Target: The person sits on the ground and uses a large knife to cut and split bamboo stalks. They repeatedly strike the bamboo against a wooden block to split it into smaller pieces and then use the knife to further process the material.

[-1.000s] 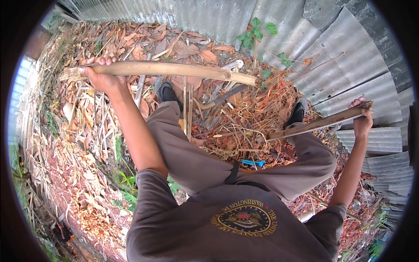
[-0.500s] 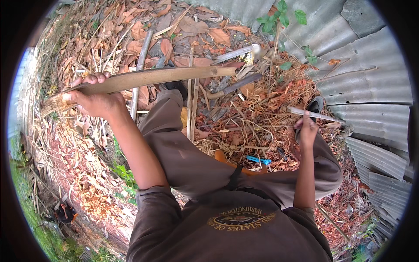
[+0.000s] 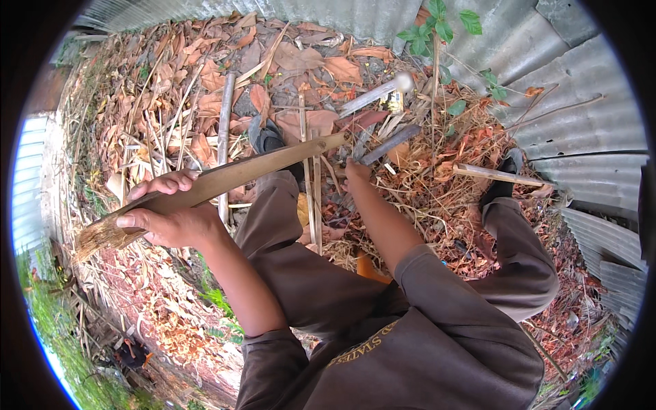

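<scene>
A long split bamboo piece point(image 3: 263, 164) slants across the view, its frayed end at the left. My left hand point(image 3: 171, 215) is closed around it near that end, thumb on the near side and fingers over the far edge. My right hand point(image 3: 357, 175) is at the handle of a machete point(image 3: 391, 145), which lies on the leaf litter with its dark blade pointing up and right. The fingers look closed on the handle, though most of the handle is hidden. A pale bamboo strip point(image 3: 499, 175) lies by my right foot.
Corrugated metal sheets point(image 3: 581, 130) stand along the right and far side. A grey pole point(image 3: 225, 130), narrow bamboo strips point(image 3: 308, 178) and a pale stick with a round white end point(image 3: 376, 93) lie among dry leaves. A green plant point(image 3: 437, 31) grows by the sheets.
My right hand has let go of the pale strip, leaving it on the ground, and has moved left to the machete's handle. The bamboo in my left hand has tilted, its left end lower.
</scene>
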### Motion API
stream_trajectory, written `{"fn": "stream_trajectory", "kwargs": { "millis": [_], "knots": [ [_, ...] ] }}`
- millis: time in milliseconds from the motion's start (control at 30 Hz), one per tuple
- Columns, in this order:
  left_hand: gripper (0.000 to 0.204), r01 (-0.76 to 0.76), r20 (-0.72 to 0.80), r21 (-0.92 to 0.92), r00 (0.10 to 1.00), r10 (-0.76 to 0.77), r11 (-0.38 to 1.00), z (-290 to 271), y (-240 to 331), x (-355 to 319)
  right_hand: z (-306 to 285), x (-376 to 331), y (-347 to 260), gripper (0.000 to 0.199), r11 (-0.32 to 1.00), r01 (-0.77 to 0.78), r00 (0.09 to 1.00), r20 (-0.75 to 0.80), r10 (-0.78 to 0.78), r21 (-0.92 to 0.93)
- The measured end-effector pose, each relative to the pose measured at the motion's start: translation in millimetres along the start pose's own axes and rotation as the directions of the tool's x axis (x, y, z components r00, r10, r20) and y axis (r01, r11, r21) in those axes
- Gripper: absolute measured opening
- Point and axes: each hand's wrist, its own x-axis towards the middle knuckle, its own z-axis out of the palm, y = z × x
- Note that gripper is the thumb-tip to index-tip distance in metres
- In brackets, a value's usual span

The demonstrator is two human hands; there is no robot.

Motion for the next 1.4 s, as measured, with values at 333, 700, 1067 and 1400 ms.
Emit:
{"fn": "stream_trajectory", "kwargs": {
  "millis": [333, 700, 1067, 1400],
  "knots": [
    [0.059, 0.018, 0.108, -0.059, 0.994, -0.012, 0.998, -4.2, 1.0, -4.2, -10.8, -13.1, 32.9, 0.038, 0.908, 0.393, 0.912, -0.188, -0.366, 0.141],
    [0.058, -0.132, -0.199, 0.040, 0.970, 0.137, 0.991, -2.8, 13.3, -4.6, -115.4, -107.1, 75.2, 0.020, 0.679, 0.706, 0.701, 0.329, -0.633, -0.199],
    [0.053, -0.139, -0.195, 0.053, 0.970, 0.147, 0.989, 17.5, 6.9, -9.1, -178.5, -145.7, 60.0, 0.029, 0.941, 0.332, 0.922, 0.191, -0.337, 0.059],
    [0.051, -0.093, -0.063, -0.015, 0.994, 0.091, 0.996, 44.1, 3.2, -33.6, -209.5, -162.4, 74.9, 0.040, 0.164, 0.698, 0.584, 0.422, -0.694, -0.697]
  ]
}}
